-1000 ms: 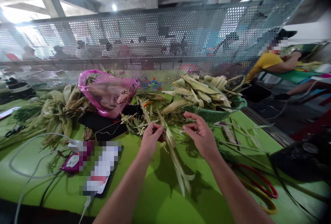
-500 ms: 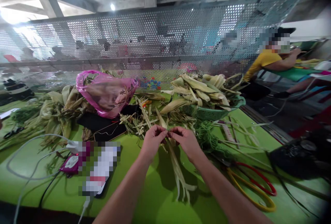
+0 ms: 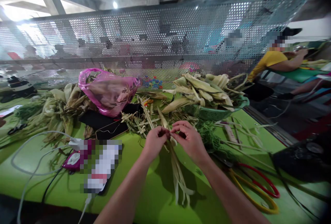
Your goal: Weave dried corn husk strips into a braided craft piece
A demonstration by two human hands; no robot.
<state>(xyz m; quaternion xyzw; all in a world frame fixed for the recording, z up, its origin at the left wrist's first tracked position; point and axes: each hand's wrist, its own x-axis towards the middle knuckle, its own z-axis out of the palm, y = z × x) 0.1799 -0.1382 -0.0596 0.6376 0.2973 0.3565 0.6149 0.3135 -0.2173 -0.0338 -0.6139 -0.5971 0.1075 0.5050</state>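
Near the middle of the green table, my left hand (image 3: 156,142) and my right hand (image 3: 188,139) meet fingertip to fingertip. Both pinch a bundle of pale corn husk strips (image 3: 176,168), whose split ends hang down toward me. The pinched spot is small and mostly hidden by my fingers. Pointed husk ends (image 3: 162,117) stick out beyond my hands. Just past them lies a heap of husk scraps (image 3: 137,124). Right of my right hand is a tangle of green fibre (image 3: 210,136).
A green basket (image 3: 214,113) piled with dry corn husks stands behind right. The pink plastic bag (image 3: 110,94) sits behind left. Red-and-yellow-handled scissors (image 3: 254,186) lie at right. A phone (image 3: 103,168) and purple power bank (image 3: 73,161) with cables are at left. A person (image 3: 275,60) sits far right.
My right hand has turned slightly, its fingers lifted a little more over the husk strips. Both hands still pinch the bundle. The whole view has shifted slightly.
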